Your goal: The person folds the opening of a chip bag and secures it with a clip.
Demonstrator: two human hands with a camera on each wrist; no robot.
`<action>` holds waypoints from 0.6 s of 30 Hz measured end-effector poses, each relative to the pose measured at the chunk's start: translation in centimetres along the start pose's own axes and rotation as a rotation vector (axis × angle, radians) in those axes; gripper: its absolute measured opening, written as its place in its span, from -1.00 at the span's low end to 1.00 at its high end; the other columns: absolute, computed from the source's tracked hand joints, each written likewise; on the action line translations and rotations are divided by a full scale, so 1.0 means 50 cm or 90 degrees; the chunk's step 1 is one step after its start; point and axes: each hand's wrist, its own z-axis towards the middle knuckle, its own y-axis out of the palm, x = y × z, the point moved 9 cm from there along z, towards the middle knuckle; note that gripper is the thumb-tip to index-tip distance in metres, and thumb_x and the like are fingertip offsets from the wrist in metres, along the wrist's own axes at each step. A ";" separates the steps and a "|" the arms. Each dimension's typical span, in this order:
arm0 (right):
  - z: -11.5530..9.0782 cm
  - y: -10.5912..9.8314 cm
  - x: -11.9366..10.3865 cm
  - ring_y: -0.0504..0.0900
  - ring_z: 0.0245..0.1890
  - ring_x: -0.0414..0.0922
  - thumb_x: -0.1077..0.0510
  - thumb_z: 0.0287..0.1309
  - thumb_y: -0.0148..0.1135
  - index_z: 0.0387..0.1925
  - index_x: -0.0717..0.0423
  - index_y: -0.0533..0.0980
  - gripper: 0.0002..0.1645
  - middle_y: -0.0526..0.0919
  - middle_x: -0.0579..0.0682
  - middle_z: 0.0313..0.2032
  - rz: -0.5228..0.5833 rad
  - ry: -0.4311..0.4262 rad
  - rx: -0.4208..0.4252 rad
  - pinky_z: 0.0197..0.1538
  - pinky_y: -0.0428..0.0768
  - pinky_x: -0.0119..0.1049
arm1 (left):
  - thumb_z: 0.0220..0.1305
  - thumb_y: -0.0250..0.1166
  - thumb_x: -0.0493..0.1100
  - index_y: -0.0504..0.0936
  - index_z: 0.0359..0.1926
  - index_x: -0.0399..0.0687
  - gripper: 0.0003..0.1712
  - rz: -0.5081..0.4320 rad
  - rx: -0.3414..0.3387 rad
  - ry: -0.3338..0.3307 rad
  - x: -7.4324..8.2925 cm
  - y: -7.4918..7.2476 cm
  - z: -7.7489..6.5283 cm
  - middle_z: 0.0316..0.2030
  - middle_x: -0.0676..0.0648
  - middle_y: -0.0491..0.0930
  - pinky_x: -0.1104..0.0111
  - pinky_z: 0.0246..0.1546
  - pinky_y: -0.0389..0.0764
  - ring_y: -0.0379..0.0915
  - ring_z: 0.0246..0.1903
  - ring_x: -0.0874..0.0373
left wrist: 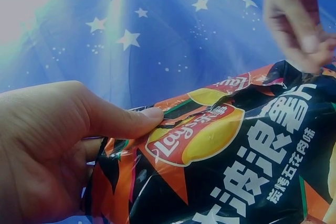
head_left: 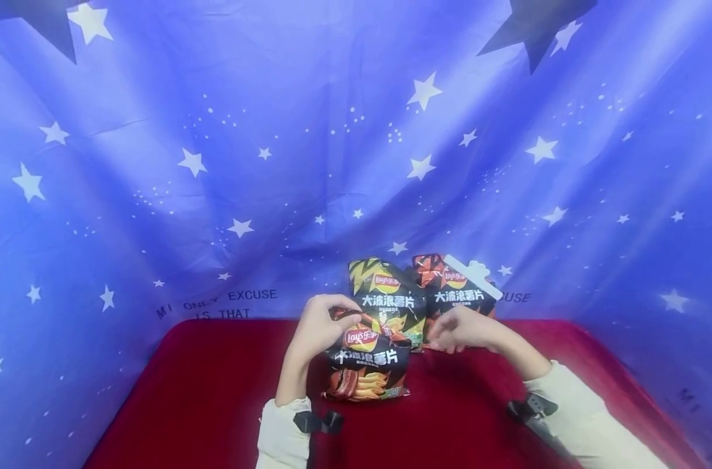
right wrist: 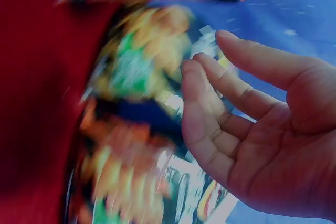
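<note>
My left hand [head_left: 326,326] grips the upper left corner of a black and orange Lay's chip bag [head_left: 361,378], thumb on the front. In the left wrist view, the bag's top edge [left wrist: 273,77] looks creased and crumpled. My right hand [head_left: 458,329] is in front of the back bags, holding nothing. The right wrist view shows its fingers [right wrist: 194,103] loosely bent and the thumb apart from them. Behind the front bag stand a black and yellow chip bag [head_left: 367,283] and, on the right, another orange chip bag [head_left: 428,267] with a white sealing clip [head_left: 473,277] slanting across its top.
A red cloth-covered table [head_left: 215,391] lies under the bags. A blue curtain with white stars [head_left: 332,163] hangs behind it and along both sides. Dark straps [head_left: 317,422] circle the light sleeves at both wrists.
</note>
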 end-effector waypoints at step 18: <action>-0.135 -0.077 0.193 0.67 -0.68 -0.07 0.33 -0.18 0.56 -0.54 0.14 0.65 -0.83 0.66 -0.06 -0.66 -0.296 0.146 -0.039 -0.58 0.58 -0.30 | 0.10 0.52 -0.26 0.83 -0.31 0.01 -0.89 0.100 0.099 0.048 0.013 -0.026 0.006 -0.32 0.04 0.82 -0.03 0.36 0.30 0.69 -0.17 0.01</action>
